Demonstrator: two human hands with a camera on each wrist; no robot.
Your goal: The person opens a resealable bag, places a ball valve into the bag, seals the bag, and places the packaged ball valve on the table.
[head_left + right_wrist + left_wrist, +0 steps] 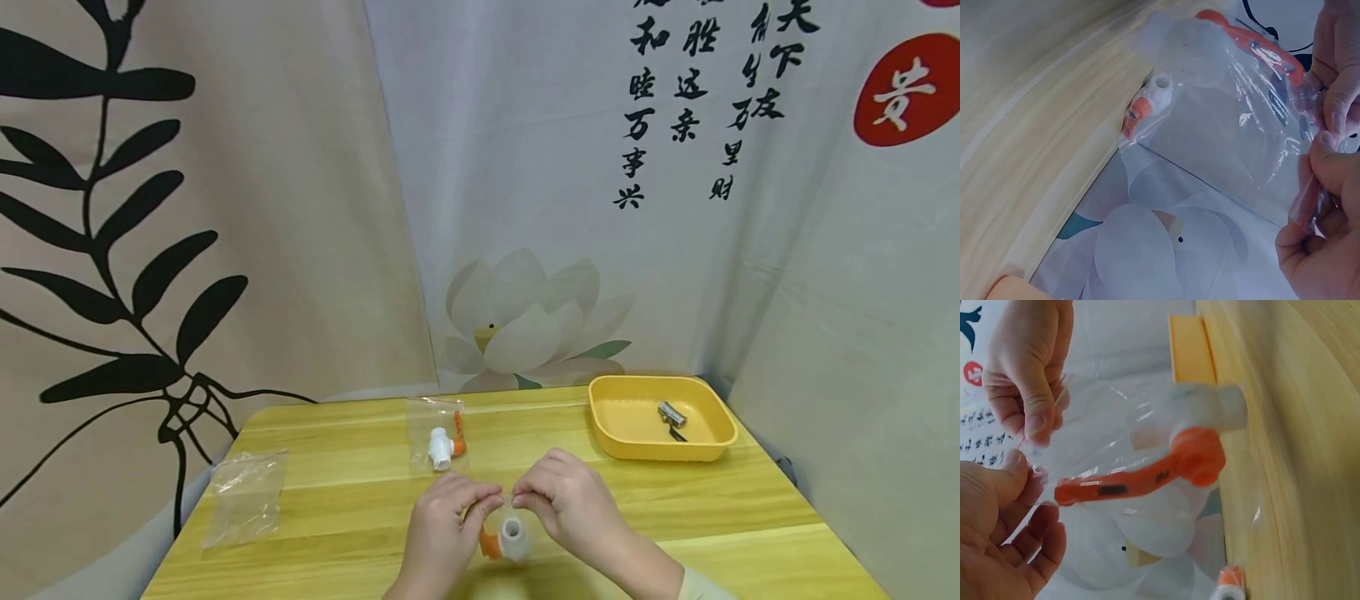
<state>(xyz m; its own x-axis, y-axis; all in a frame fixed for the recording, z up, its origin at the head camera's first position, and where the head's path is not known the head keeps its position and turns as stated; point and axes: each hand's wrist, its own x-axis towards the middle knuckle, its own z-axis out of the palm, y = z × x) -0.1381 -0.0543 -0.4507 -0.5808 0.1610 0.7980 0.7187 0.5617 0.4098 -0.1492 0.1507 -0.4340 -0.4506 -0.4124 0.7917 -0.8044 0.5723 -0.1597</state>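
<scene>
Between both hands hangs a clear plastic zip bag (1104, 440). Inside is a white plastic ball valve (513, 539) with an orange lever handle (1129, 482). My left hand (448, 527) pinches one side of the bag's top edge between thumb and fingers. The other side of that edge is pinched by my right hand (576, 502), close to the left. In the right wrist view, bag film bunches at the right fingertips (1324, 147). Whether the bag's mouth is parted I cannot tell.
A second bagged valve (441, 448), white and orange, lies farther back on the wooden table (352, 500). At left lies a flat clear bag (246, 500). A yellow tray (637, 450) at back right holds a small metal cylinder (672, 414) and a dark piece. A printed curtain (315, 208) hangs behind.
</scene>
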